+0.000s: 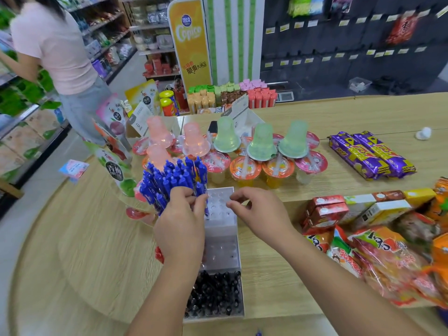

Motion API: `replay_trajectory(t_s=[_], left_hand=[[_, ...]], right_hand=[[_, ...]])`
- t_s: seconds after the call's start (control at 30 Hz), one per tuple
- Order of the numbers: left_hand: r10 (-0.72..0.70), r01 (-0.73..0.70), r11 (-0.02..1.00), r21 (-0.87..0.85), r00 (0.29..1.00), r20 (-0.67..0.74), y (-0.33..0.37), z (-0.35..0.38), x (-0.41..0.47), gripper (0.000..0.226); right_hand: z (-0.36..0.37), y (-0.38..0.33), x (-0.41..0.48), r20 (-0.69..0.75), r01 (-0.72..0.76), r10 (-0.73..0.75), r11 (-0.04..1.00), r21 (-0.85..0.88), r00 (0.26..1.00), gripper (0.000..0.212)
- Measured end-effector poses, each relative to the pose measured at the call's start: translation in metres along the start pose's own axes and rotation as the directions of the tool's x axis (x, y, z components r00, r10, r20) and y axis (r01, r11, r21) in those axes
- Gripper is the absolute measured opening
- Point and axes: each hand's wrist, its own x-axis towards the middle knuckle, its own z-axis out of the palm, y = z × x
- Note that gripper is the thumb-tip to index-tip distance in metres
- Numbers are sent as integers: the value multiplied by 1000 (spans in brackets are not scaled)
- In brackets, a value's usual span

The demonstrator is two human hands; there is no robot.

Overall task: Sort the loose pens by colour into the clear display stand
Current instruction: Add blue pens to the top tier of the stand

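While a person (53,44) in a pink top stands by the shelves (19,132) far left, the tabletop (84,238) carries the sorting job in the middle. Pouches (114,166) lean on a rack at the left edge.

Just right of them, blue pens (174,180) stand packed in a tilted bunch, caps up, at the far left of the stand (221,229). The left hand (181,229) has its fingers curled round the lower part of that bunch and grips it.

The stand is clear and stepped, with round holes showing in its far and middle tiers. Black pens (215,294) fill its near tier, upright and tight together. A bit of something red (159,254) shows beside the left wrist; too hidden to name.

The right hand (259,214) hovers at the far tier's right edge with its fingers curled and thumb and forefinger tips close together. Can't tell if they pinch anything. The two hands are apart, one either side of the far tier.

Jelly cups (244,168) sit in rows beyond the stand, some with pink or green domes on top. Purple packs (373,154) lie far right. Boxes (324,209) and snack bags (388,258) are piled near right.
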Motion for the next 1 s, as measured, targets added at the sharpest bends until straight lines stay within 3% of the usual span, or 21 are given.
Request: replay_trajectory(t_s=[0.2,0.47,0.6,0.7,0.83,1.0], left_hand=[[16,-16,993,-114,1000,-3,-23,-23,-20,23],[159,-138,972,-188,982,101,-63,-26,-93,8],[191,-142,953,-266,967,170,-89,-13,-146,5],[241,-146,943,-299,920,311,-114,3,-190,6],[107,0,981,-192,829,549,-153,32,-249,16],[-156,209,978,15,680,716,-208,88,-299,29]], right_hand=[[-1,15,-40,-12,-30,30,999,26,999,17],[32,49,-125,-99,-134,141,988,73,985,12],[64,76,-175,-46,-215,221,970,115,974,7],[93,103,-213,43,-349,347,930,116,937,5],[139,139,-252,167,-534,525,845,14,835,12],[200,168,-267,220,-605,610,790,-97,761,17]])
